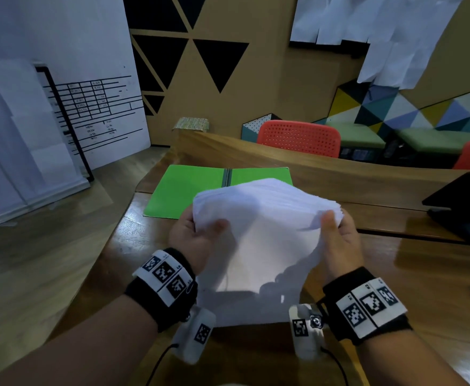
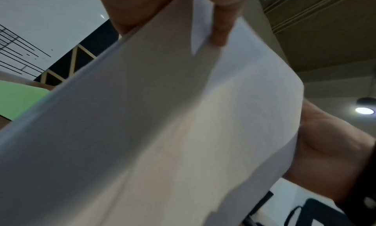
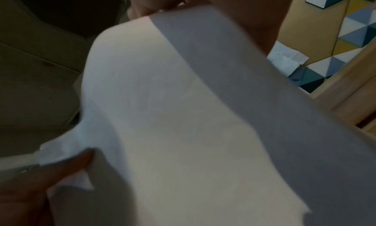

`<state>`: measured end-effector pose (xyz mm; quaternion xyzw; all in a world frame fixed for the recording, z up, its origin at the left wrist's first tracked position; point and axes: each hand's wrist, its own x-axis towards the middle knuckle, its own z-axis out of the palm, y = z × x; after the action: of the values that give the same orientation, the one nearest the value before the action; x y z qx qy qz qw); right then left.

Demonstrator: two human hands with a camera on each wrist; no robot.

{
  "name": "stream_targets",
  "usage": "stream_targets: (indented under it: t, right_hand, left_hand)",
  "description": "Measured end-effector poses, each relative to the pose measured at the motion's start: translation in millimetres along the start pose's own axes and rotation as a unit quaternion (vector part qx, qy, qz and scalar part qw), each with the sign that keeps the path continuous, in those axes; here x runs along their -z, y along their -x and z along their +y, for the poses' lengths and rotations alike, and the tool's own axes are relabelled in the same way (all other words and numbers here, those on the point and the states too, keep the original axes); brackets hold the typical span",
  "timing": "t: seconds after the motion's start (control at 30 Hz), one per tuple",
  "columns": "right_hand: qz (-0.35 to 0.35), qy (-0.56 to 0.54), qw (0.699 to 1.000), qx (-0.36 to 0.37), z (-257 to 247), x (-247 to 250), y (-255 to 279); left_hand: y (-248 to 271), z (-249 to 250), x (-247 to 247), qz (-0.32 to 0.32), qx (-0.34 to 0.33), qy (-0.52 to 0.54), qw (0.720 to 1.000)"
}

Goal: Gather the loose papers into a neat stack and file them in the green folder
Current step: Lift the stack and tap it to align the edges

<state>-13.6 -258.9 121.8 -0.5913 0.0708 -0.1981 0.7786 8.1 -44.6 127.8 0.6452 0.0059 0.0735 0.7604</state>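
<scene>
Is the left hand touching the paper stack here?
Touching. The head view shows the left hand gripping the paper stack at its left edge, thumb on top.

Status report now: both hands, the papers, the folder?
Left hand and right hand grip the paper stack, one at each side. Stack above the table, edges uneven. Green folder open and flat behind it, nothing in the way.

Wooden desk (image 1: 411, 277) w/ raised back ledge. Black stand (image 1: 463, 203) is set at far right edge. Two red chairs (image 1: 300, 137) are seen behind ledge; whiteboard (image 1: 100, 112) w/ a ruled table is leaned at left. White sheets (image 1: 381, 32) are hung on wall, upper right.
</scene>
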Motion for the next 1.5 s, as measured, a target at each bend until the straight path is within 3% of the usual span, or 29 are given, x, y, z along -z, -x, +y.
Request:
stream_targets:
  t: [0.1,0.2,0.33,0.43,0.63,0.77,0.93,1.1,1.2,1.33,1.5]
  right_hand:
    - [-0.021,-0.004,0.999,-0.049,-2.0,8.6,-10.1]
    - [-0.060,0.026,0.996,-0.053,-2.3,10.6,-0.8]
    - [-0.042,0.042,0.998,-0.006,-5.9,1.6,11.9]
    - [-0.038,0.009,0.999,0.017,-12.7,4.7,8.4]
    - [-0.042,0.072,0.996,-0.022,-5.7,-7.0,10.9]
    - [-0.012,0.022,1.000,0.017,-11.1,-8.5,9.8]
    - [-0.001,0.080,0.992,0.095,-11.4,-11.2,8.8]
    - [-0.015,0.194,0.969,0.150,-17.8,-11.5,8.4]
    - [-0.009,0.210,0.966,0.149,-21.4,-7.9,6.0]
    - [-0.039,0.144,0.982,0.113,-24.5,-4.9,4.3]
    - [-0.075,0.064,0.994,0.048,-24.2,-2.1,-0.2]
  left_hand:
    - [-5.5,0.1,6.1,0.020,0.026,0.001,0.999]
    - [-5.4,-0.3,10.5,0.005,0.018,0.008,1.000]
    - [0.1,7.4,11.3,-0.038,-0.009,0.055,0.998]
    - [-0.6,14.2,17.0,-0.030,-0.033,0.092,0.995]
    - [-5.2,1.0,7.4,-0.015,-0.017,-0.087,0.996]
    - [-7.5,9.1,2.5,-0.013,-0.036,-0.067,0.997]
    - [-9.8,25.5,0.1,-0.011,-0.100,-0.053,0.994]
    - [-22.0,32.7,-4.5,0.028,-0.042,0.003,0.999]
    - [-24.2,34.2,-4.7,0.018,-0.032,0.020,0.999]
    - [-25.5,33.0,-1.8,-0.028,-0.022,0.077,0.996]
    - [-19.6,16.9,2.9,-0.066,-0.055,-0.003,0.996]
